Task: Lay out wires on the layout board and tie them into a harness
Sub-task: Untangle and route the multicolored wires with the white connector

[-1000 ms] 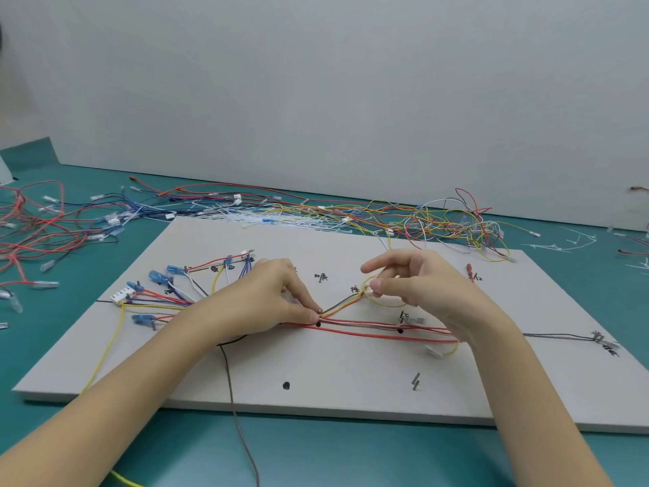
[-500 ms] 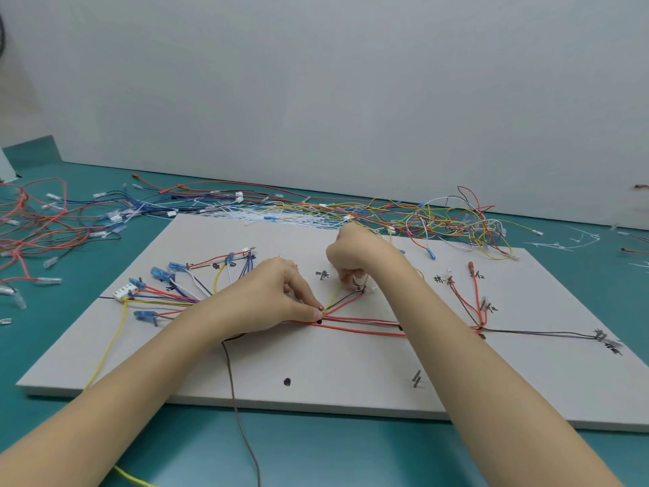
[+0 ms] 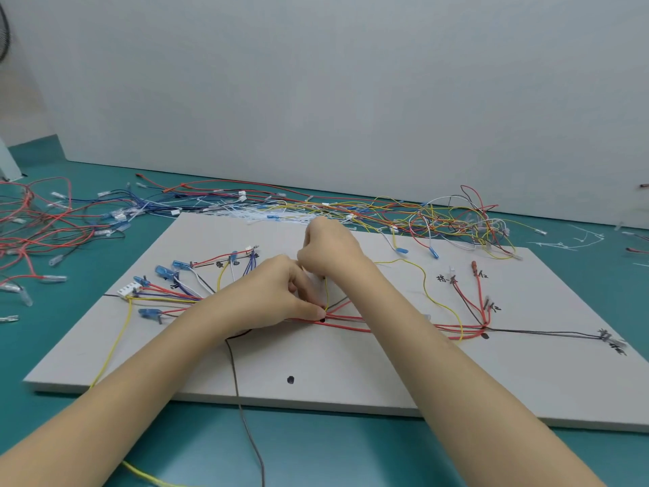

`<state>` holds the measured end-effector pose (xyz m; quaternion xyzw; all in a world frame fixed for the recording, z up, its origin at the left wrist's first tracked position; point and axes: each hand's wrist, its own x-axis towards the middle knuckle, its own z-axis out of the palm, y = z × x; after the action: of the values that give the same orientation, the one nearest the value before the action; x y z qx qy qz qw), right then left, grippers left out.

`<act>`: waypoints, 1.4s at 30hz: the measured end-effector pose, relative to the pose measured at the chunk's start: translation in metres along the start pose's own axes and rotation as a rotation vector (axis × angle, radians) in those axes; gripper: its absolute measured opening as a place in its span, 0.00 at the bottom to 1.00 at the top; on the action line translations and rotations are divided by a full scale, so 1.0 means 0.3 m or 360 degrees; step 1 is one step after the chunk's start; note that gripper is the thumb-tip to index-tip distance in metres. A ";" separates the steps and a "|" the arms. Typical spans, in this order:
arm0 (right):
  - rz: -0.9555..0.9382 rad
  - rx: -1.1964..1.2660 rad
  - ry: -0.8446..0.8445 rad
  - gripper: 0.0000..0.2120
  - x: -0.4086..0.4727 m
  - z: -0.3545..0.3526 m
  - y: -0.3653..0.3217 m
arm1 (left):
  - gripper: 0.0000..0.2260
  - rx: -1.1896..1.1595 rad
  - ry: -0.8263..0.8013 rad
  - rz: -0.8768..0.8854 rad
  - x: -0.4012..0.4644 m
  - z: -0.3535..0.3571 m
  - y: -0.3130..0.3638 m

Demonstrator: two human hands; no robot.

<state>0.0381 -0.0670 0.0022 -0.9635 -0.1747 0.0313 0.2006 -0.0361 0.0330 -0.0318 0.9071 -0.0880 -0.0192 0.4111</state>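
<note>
Evidently the left hand (image 3: 277,297) has its fingers (image 3: 310,311) curled and pinched down on the red wires (image 3: 351,323) at a black dot on the layout board (image 3: 351,374), apparently anchoring the junction, while the right hand (image 3: 326,251) just behind it is closed over a yellow wire (image 3: 418,272), its fingertips hidden, likely steering that branch into place. Outward, the laid wires fan left to blue terminals (image 3: 165,272) and right toward marked ends; the board's near half lies bare, whereas loose wires (image 3: 439,219) crowd its far edge on the counter (image 3: 351,448).

wires (image 3: 404,326) on board (image 3: 351,374), spare wires (image 3: 351,209) behind
</note>
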 end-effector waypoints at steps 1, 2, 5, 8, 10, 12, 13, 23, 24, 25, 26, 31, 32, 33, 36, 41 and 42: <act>-0.0048 -0.0040 0.0056 0.07 -0.015 0.006 -0.005 | 0.05 -0.0016 -0.0026 -0.0001 0.000 -0.003 0.003; -0.0087 -0.0069 0.0094 0.07 -0.030 0.009 -0.009 | 0.05 -0.0026 -0.0066 -0.0005 0.000 -0.010 0.004; -0.0152 -0.0135 0.0125 0.09 -0.077 -0.005 -0.016 | 0.06 -0.0010 -0.0313 0.0011 -0.012 -0.058 0.005; -0.0228 -0.0304 0.0149 0.07 -0.125 -0.016 -0.035 | 0.07 -0.0048 -0.0353 -0.0011 -0.018 -0.119 -0.004; -0.0256 -0.0413 0.0145 0.11 -0.153 -0.006 -0.059 | 0.09 -0.0045 -0.0194 -0.0038 -0.014 -0.144 -0.018; -0.0274 -0.0441 0.0111 0.15 -0.176 0.015 -0.079 | 0.13 -0.0063 -0.0031 -0.0023 -0.006 -0.151 -0.026; -0.0288 -0.0438 0.0105 0.16 -0.187 0.025 -0.087 | 0.16 -0.0074 0.0016 -0.0002 -0.004 -0.150 -0.026; -0.0544 -0.0309 0.0384 0.29 -0.320 0.094 -0.089 | 0.06 -0.0126 0.0411 0.0090 0.022 -0.108 -0.025; -0.0564 -0.0301 0.0387 0.30 -0.329 0.098 -0.092 | 0.06 -0.0166 0.0363 0.0124 0.019 -0.104 -0.020; -0.0571 -0.0286 0.0389 0.30 -0.335 0.101 -0.092 | 0.05 -0.0179 0.0294 0.0149 0.016 -0.101 -0.016; -0.0566 -0.0256 0.0385 0.29 -0.341 0.101 -0.090 | 0.05 -0.0158 0.0222 0.0162 0.013 -0.100 -0.016; -0.0544 -0.0053 0.0287 0.23 -0.389 0.103 -0.056 | 0.08 0.0028 -0.0055 0.0191 0.002 -0.075 -0.008; -0.0528 -0.0003 0.0270 0.23 -0.394 0.102 -0.047 | 0.08 0.0070 -0.0073 0.0196 0.002 -0.064 -0.008; -0.0505 0.0051 0.0262 0.23 -0.395 0.101 -0.037 | 0.07 0.0116 -0.0064 0.0186 0.004 -0.054 -0.009; -0.0440 0.0182 0.0235 0.20 -0.397 0.092 -0.004 | 0.04 0.0102 -0.0025 0.0137 0.007 -0.036 -0.016; -0.0299 0.0326 0.0083 0.14 -0.397 0.076 0.071 | 0.09 -0.0209 -0.0089 0.0111 -0.009 -0.020 -0.005; -0.0263 0.0351 0.0044 0.13 -0.394 0.067 0.087 | 0.10 -0.0226 -0.0090 0.0133 -0.009 -0.015 -0.004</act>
<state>-0.0668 -0.1232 -0.0277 -0.9182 -0.2462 0.0205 0.3095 -0.0381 0.0375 -0.0298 0.8703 -0.1358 -0.0338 0.4723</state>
